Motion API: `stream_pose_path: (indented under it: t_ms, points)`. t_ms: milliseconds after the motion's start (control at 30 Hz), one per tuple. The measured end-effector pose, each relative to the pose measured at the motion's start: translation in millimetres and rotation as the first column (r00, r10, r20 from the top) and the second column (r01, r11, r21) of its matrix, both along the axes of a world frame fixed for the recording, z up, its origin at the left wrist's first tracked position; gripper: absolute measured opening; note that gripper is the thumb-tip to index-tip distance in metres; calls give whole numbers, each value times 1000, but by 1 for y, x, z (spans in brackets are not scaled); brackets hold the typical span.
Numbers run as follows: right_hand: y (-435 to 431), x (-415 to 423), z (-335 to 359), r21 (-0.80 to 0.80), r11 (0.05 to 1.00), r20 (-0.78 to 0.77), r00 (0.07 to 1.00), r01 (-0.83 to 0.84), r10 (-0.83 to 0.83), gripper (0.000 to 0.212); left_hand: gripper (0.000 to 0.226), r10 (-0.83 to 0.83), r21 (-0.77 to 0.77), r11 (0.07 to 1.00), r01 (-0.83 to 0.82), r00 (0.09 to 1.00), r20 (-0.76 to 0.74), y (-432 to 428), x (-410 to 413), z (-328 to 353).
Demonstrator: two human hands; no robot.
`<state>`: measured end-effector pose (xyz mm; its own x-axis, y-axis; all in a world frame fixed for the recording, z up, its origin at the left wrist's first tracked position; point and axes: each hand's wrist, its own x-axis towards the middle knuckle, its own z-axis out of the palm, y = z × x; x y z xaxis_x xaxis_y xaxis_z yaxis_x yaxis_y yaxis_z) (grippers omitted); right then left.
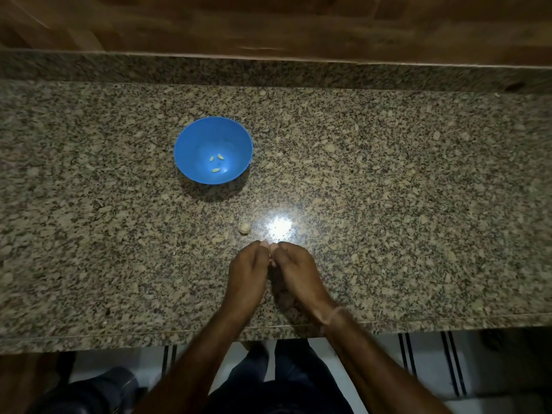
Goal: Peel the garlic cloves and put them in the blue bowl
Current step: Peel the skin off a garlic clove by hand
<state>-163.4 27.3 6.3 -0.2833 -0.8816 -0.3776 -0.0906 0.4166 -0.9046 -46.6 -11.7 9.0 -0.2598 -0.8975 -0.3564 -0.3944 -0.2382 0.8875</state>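
Both hands, left hand (249, 265) and right hand (294, 264), pinch what seems a garlic clove (271, 254) between fingertips, peeling it. Nearer me than the blue bowl (191, 135), holding three peeled cloves (216, 163); next, strip skin, drop it there.

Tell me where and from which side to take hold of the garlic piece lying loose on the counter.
Pinch the garlic piece across its rounded sides with thumb and forefinger, coming straight down from above. It is small and roundish, sits alone on the flat granite counter beyond the left hand, and nothing crowds it.
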Motion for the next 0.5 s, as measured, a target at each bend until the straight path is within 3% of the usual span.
stream_pose_path:
  t_ms: [33,67,100,133,167,233,300,367,400,433,467,500]
  points:
    - [2,-2,-4,-88,991,-270,960,-101,74,39,42,80,224,973,-58,993,-91,-3,-1,3]
    - [3,-5,-9,-125,971,-469,875,-202,122,38,43,178,469,879,-82,970,-165,-6,-2,7]
    - [4,-8,-11,-129,955,-568,809,-267,149,37,42,256,630,773,-74,945,-204,-9,-2,9]
    - [3,-9,-13,-127,952,-581,799,-278,156,38,40,269,685,727,-52,939,-214,-11,0,8]
    - [3,-10,-15,-109,963,-508,847,-245,158,40,39,236,656,754,-42,949,-209,-11,1,7]
    - [-2,-11,-11,6,997,-48,995,-82,82,44,41,27,291,957,-7,998,-64,-5,3,4]
    - [-6,-8,-5,240,970,422,904,-35,-72,47,38,-82,-98,990,98,985,150,1,4,0]
    - [-5,-5,1,295,954,545,829,-53,-123,47,34,-105,-205,968,145,975,194,1,4,-2]
    - [-2,-4,1,242,970,475,876,-40,-82,47,34,-115,-190,970,149,977,179,0,4,-4]
    - [2,-4,-2,143,989,285,958,-34,-8,46,36,-115,-135,982,134,983,142,-3,5,-6]
    - [6,-4,-4,28,998,6,999,-54,54,45,38,-101,-53,993,106,991,90,-6,6,-6]
    - [8,-5,-5,-47,994,-221,971,-100,87,43,40,-80,23,997,79,996,41,-7,6,-6]
